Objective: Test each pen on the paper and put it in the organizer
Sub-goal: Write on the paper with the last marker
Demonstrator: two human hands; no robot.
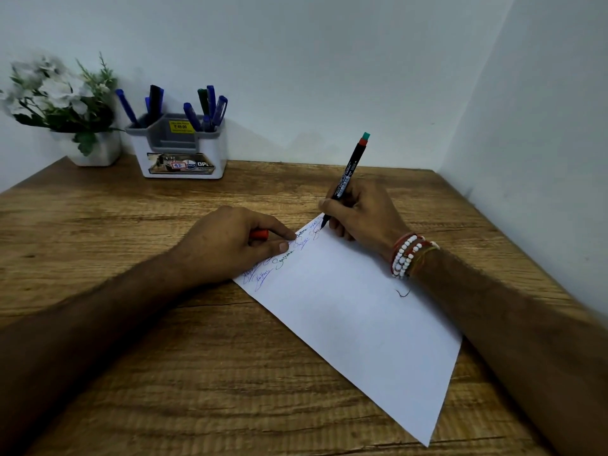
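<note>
A white sheet of paper (pixel 355 317) lies slanted on the wooden desk, with blue scribbles along its far edge. My right hand (pixel 362 212) grips a black pen (pixel 347 176) with a red and green end, its tip touching the paper's far corner. My left hand (pixel 230 241) rests on the paper's left edge, fingers closed around a red pen cap (pixel 259 234). The white and grey organizer (pixel 184 149) stands at the back left against the wall, with several blue and dark pens (pixel 204 110) upright in it.
A white pot with white flowers (pixel 65 103) stands left of the organizer in the corner. Walls close off the desk (pixel 164 373) at the back and on the right. Beaded bracelets circle my right wrist.
</note>
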